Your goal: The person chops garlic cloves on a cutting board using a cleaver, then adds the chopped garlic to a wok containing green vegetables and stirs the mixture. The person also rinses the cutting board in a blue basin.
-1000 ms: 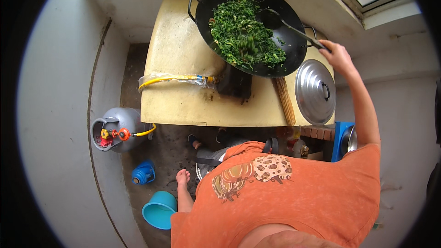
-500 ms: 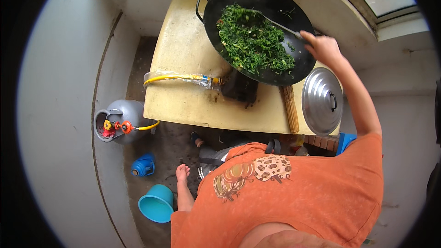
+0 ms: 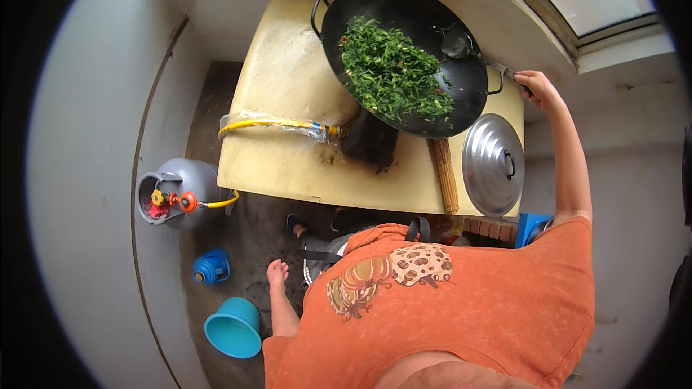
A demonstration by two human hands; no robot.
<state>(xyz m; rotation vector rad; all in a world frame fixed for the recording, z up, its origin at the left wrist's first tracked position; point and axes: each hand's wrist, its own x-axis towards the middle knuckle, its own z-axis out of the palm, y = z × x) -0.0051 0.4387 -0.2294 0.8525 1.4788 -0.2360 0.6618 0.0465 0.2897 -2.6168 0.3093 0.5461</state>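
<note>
A large black wok (image 3: 468,112) stands on the yellow stove counter (image 3: 288,166), with chopped leafy greens (image 3: 393,68) heaped in its left and middle part. My right hand (image 3: 540,91) is closed round the handle end of a long metal spatula, out past the wok's right loop handle. The broad rounded head of the spatula (image 3: 457,45) lies against the wok's right inner wall, apart from the main heap. Low at my left side, my left hand (image 3: 277,272) hangs with fingers loosely apart, holding nothing.
A round metal lid (image 3: 491,166) and a bundled straw brush (image 3: 444,176) lie right of the burner. A yellow hose (image 3: 270,124) runs to a grey gas cylinder (image 3: 191,191). On the floor are a blue jug (image 3: 211,266) and a turquoise bucket (image 3: 234,328).
My right hand has moved right, drawing the spatula head out of the greens to the wok's right wall. The whole view has shifted slightly. My left hand still hangs at my side.
</note>
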